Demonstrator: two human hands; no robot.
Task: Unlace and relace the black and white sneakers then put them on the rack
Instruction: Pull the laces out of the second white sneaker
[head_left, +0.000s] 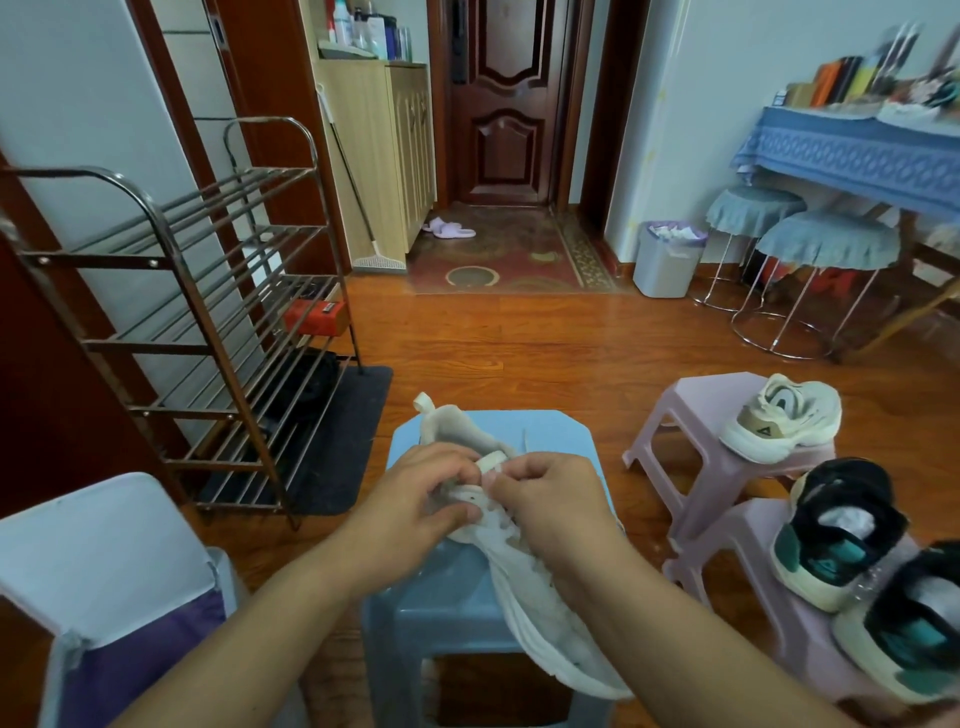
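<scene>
White lace is what both hands seem to be working at the top eyelets of a white mesh sneaker (524, 587), which lies heel-away on a pale blue plastic stool (457, 618). The left hand (410, 512) has its fingers curled round the collar and tongue, thumb pressed near an eyelet; the right hand (550, 501) is closed in a pinch just beside it, apparently on the lace end, though the lace itself is mostly hidden under the knuckles and I cannot be sure how much of it is held. A short free end of white lace (525, 441) sticks up behind the right hand.

The sneaker's toe overhangs the stool's near edge, so a hard tug on the lace could drag the shoe off onto the wooden floor. A pinch this small may also slip, letting the lace pull back out of the eyelet, or thread a wrong hole and leave the ends uneven.

To the right, a cream sneaker (784, 418) sits on a pink plastic stool (675, 415), and two black, teal and cream sneakers (841, 540) rest on a nearer pink stool, close to the right elbow; a wide swing of that arm could knock them down. The metal shoe rack (208, 332) stands well apart on the left, awaiting the shoes.
</scene>
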